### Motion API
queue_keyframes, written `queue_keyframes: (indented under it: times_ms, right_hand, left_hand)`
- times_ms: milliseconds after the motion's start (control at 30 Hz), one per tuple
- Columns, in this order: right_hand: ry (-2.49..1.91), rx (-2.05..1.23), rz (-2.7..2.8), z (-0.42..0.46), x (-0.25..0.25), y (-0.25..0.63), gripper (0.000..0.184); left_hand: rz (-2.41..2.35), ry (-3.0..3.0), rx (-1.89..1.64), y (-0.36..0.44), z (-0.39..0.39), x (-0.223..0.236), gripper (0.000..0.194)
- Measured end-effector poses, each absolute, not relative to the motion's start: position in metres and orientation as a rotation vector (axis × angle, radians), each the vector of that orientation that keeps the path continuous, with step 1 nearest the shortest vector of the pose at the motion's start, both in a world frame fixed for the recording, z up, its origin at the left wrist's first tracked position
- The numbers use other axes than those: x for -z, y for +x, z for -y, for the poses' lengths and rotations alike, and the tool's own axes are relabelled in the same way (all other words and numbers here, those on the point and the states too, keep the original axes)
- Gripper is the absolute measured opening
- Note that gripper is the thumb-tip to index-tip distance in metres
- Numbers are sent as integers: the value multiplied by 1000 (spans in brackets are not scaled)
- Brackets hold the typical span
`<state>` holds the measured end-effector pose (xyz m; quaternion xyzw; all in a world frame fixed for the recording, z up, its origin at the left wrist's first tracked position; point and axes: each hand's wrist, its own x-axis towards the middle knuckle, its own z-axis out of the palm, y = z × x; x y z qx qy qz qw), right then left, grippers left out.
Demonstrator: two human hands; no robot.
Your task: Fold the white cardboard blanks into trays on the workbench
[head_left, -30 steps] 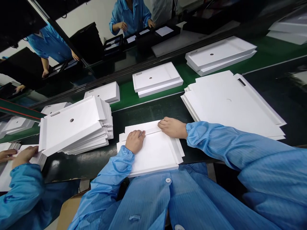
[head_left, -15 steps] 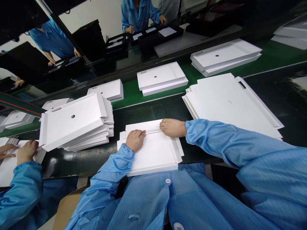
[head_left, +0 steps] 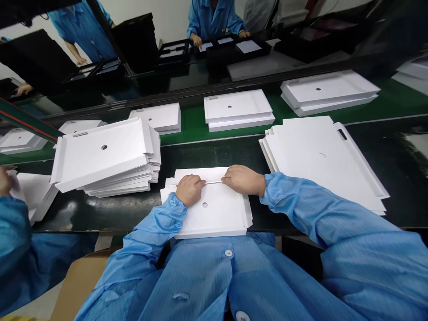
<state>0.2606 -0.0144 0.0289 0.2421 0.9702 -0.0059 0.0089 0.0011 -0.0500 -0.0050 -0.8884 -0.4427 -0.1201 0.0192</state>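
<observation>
A white cardboard blank [head_left: 217, 216] lies in front of me at the table edge, with a small round hole near its middle and raised flaps at its near and right sides. My left hand [head_left: 190, 190] and my right hand [head_left: 243, 179] are both closed on a narrow fold that crosses its far part. Thumbs and fingers pinch this fold from either side, a short gap apart. Beyond the fold, the far flap of the blank lies flat. My fingertips are partly hidden behind my knuckles.
To the left stands a stack of folded white trays [head_left: 103, 156]; to the right, a stack of flat white blanks [head_left: 321, 160]. White trays in pairs [head_left: 239, 107] sit on the green belt [head_left: 194, 120]. A co-worker's hand [head_left: 5, 180] works at far left. Other people work behind.
The round hole in the blank has come into sight, with both hands still pinching the fold. My view has shifted slightly. The co-worker's hand at left has moved away to the left.
</observation>
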Motion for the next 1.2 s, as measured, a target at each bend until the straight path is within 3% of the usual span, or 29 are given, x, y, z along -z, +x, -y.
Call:
queue_keyframes:
  times_ms: [433, 800, 1100, 1200]
  right_hand:
    - [1000, 58, -2898, 21, -23, 302, 32]
    - [1132, 290, -2982, 31, 4, 184, 44]
    - [1281, 573, -2884, 26, 6, 177, 52]
    - [1268, 631, -2859, 23, 3, 176, 48]
  left_hand:
    - [1538, -2883, 308, -67, 52, 7, 25]
    - [1573, -2862, 443, -65, 62, 28, 26]
    - [1687, -2923, 309, -53, 56, 20, 45]
    - [1781, -2922, 243, -47, 54, 14, 42]
